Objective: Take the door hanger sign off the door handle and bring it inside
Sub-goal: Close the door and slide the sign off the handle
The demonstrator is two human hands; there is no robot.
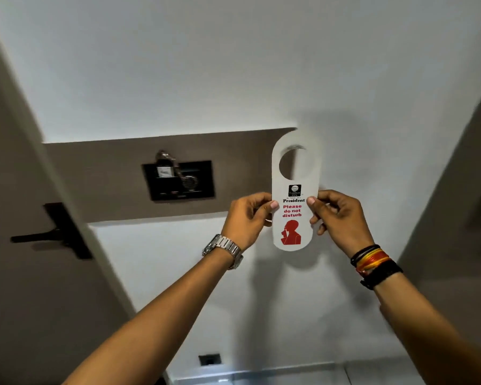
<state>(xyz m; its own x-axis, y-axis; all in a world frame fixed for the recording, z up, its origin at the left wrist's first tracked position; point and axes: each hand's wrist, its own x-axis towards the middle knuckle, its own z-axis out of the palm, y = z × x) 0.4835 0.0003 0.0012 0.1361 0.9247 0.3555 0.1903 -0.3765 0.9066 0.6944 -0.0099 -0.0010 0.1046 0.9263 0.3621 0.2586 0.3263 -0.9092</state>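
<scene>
A white door hanger sign (293, 232) with a round hole at its top, red "Please do not disturb" lettering and a red figure is held upright in front of a white wall. My left hand (247, 218) pinches its left edge and my right hand (338, 218) pinches its right edge, thumbs on the printed face. The sign hangs on nothing. A black door handle (39, 237) on a dark plate sits at the far left, on a grey-brown door, well apart from the sign.
A black wall panel (179, 180) with a key card and keys in its slot is mounted on a grey-brown band left of the sign. A small dark socket (210, 359) sits low on the wall. A grey-brown surface borders the right side.
</scene>
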